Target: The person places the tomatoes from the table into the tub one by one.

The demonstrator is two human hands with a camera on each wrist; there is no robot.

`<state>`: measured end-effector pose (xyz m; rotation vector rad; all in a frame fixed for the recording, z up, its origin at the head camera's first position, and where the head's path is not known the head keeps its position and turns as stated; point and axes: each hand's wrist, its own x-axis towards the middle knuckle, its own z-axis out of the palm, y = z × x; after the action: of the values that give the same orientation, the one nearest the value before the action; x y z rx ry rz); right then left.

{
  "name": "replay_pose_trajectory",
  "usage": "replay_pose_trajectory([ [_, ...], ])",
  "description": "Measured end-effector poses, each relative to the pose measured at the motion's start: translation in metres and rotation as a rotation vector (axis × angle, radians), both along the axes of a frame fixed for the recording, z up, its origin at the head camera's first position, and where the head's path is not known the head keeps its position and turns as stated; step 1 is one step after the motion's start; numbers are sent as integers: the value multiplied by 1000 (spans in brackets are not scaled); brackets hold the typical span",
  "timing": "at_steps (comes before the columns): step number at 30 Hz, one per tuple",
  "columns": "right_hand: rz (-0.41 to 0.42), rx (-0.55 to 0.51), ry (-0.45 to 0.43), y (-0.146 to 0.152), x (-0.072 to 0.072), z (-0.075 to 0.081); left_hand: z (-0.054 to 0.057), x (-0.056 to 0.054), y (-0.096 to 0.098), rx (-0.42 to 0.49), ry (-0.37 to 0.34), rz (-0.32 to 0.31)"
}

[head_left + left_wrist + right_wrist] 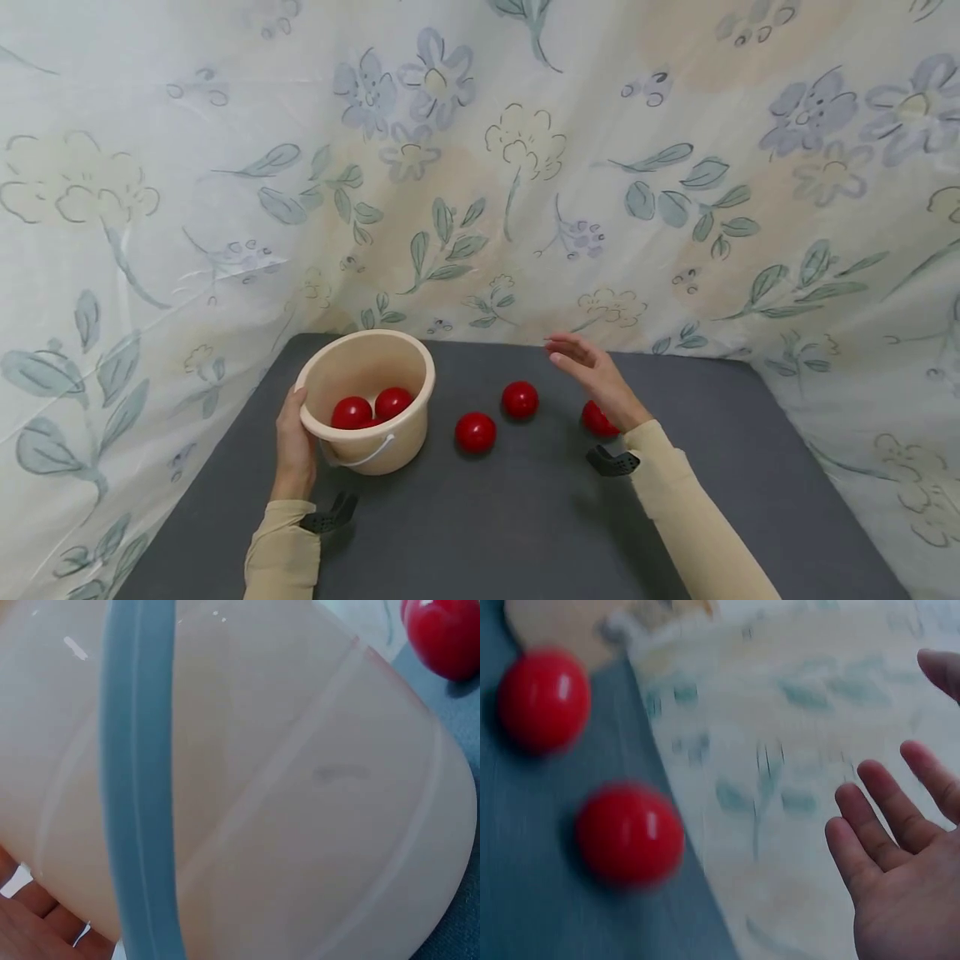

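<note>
Bucket (408, 435) | left hand (294, 442) grips it | two red balls (476, 433) between hands | right hand (596, 377) loosely extended

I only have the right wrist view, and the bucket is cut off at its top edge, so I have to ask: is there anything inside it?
Observer: Yes, the head view shows red balls in the bucket, two plainly and a sliver of what looks like a third.
Operator: Is anyone holding it?
Observer: The left hand grips it at the side, with a digit over the rim.
Operator: I see two loose balls on the table. Any more outside my picture?
Observer: One more ball, partly hidden behind the right wrist in the head view.
</note>
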<state>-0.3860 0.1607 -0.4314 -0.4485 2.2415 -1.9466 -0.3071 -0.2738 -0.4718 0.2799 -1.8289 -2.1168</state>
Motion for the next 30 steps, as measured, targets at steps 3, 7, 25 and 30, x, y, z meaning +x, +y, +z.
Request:
replay_pose_trajectory([
  [3, -53, 27, -11, 30, 7, -13, 1, 2, -1, -1, -8, -3],
  [7, -134, 57, -24, 56, 13, -34, 1, 4, -2, -9, -15, 1],
  [25, -263, 159, -133, 74, 12, -105, -1, 0, 1, -18, -22, -6],
  [30, -245, 169, -147, 69, 13, -106, 2, 1, 1, -14, -21, 3],
])
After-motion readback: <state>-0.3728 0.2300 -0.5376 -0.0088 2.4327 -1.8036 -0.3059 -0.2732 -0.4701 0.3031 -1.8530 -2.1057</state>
